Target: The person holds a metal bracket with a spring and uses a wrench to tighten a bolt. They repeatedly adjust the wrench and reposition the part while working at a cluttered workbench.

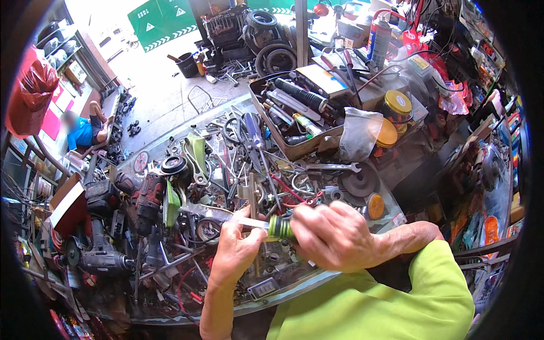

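Note:
Both my hands meet over the cluttered bench, on a tool with a green-and-black ringed handle and a flat, pale metal shaft. My right hand is closed round the far right of the handle and hides its end. At the other end, my left hand is closed on the shaft, its thumb and fingers around the tip, which I cannot see. Just beyond my left hand stands an upright metal bar. Red-handled pliers lie past my right hand.
Loose tools and parts crowd the glass-topped bench, with a wrench and a dark round disc at right. A red-and-black power drill lies left. Beyond is a parts tray. A person in blue sits far left.

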Demonstrator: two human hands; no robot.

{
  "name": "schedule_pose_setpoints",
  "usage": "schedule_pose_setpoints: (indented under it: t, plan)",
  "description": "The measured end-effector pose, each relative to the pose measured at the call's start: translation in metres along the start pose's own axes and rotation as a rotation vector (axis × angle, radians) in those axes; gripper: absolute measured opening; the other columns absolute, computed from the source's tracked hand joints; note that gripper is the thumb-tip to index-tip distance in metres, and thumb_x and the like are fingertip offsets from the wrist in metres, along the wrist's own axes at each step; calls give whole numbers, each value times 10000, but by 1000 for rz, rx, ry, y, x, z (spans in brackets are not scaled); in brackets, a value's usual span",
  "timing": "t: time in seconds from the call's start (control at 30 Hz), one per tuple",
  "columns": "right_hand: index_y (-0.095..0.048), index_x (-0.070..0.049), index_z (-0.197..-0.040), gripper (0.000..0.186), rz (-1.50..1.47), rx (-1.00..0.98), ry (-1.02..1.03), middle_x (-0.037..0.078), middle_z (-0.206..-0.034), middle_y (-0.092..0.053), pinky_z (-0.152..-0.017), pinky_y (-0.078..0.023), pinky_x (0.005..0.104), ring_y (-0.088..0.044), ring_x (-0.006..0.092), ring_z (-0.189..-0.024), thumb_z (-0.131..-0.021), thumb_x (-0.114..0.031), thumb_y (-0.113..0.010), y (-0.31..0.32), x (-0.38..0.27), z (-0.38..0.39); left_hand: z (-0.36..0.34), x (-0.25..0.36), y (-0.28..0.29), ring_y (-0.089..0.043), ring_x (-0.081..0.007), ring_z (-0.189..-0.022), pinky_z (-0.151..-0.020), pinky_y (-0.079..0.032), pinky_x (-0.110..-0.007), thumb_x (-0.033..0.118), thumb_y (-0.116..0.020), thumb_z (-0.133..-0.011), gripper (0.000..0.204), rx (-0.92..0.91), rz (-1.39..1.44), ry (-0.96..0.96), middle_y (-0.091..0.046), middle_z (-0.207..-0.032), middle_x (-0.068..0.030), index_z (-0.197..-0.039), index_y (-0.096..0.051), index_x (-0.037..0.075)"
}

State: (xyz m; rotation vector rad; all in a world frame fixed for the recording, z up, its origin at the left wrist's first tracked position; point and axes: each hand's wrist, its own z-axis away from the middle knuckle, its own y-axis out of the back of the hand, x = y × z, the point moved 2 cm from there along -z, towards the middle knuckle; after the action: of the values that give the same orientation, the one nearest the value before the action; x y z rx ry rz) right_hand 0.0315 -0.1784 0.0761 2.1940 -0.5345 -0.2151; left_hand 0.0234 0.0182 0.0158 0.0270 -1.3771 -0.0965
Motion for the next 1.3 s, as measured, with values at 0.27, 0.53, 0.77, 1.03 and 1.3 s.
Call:
schedule_pose_setpoints:
  t: [0.27, 0.53, 0.77, 1.03, 1.3]
  plan:
    - [-586, 52, -1004, 378, 8, 83, -70, 158, -1007, -586, -543, -457, 318, -601, 206, -691, -726, -165, -721, -18, 21, 11, 2, 10, -2, -621, -100, -763, -700, -533, -241, -7, -613, -857, 290, 57, 218, 43, -662, -965, -72, -1145, -602, -46]
    - [-588, 56, -970, 315, 87, -15, -122, 172, -988, -588, -580, -471, 348, -607, 230, -707, -715, -111, -666, -36, 20, 11, 6, 14, -1, -628, -128, -857, -755, -524, -259, -19, -632, -814, 425, 29, 245, 36, -655, -1028, -109, -1226, -544, -72]
    - [-576, 59, -990, 335, 68, 13, -200, 181, -976, -592, -610, -491, 371, -617, 265, -724, -727, -123, -675, -39, 24, 11, 6, 18, -1, -630, -179, -933, -860, -496, -296, 12, -661, -798, 508, -14, 298, 45, -635, -1105, -162, -1267, -496, -94]
    - [-586, 22, -972, 279, 33, 147, -12, 145, -886, -623, -533, -453, 294, -592, 179, -623, -741, -113, -665, -12, 3, -4, 1, 0, 1, -637, -127, -820, -775, -504, -255, 26, -614, -844, 375, 84, 407, 58, -679, -966, -107, -1199, -561, -80]
    - [-585, 12, -982, 320, 95, 112, 37, 116, -884, -619, -492, -392, 275, -577, 145, -618, -706, -132, -660, -18, 12, -4, 3, 4, 3, -632, -104, -763, -694, -510, -238, 72, -610, -866, 305, 33, 392, 63, -685, -938, -94, -1137, -608, -67]
